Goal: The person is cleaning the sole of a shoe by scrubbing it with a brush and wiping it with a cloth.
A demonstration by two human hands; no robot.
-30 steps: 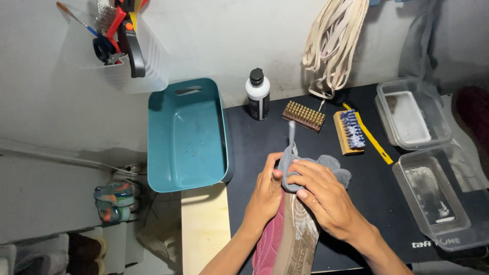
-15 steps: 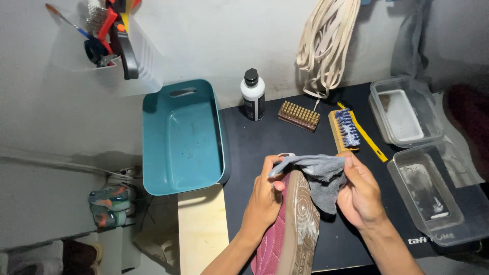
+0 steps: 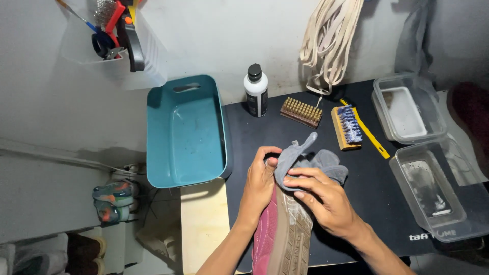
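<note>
Two hands work low in the frame's centre: the left hand (image 3: 260, 186) clasps a maroon shoe (image 3: 277, 239) turned on its side, and the right hand (image 3: 323, 198) pinches a soft grey cloth (image 3: 310, 160) against the gritty tan sole. Pressing hard could twist the shoe loose onto the black tabletop (image 3: 265, 135).

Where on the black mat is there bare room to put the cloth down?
Bare mat lies between the teal tub, the bottle and the left hand. Another strip runs between the right hand and the clear containers. The back edge is crowded with two brushes.
</note>
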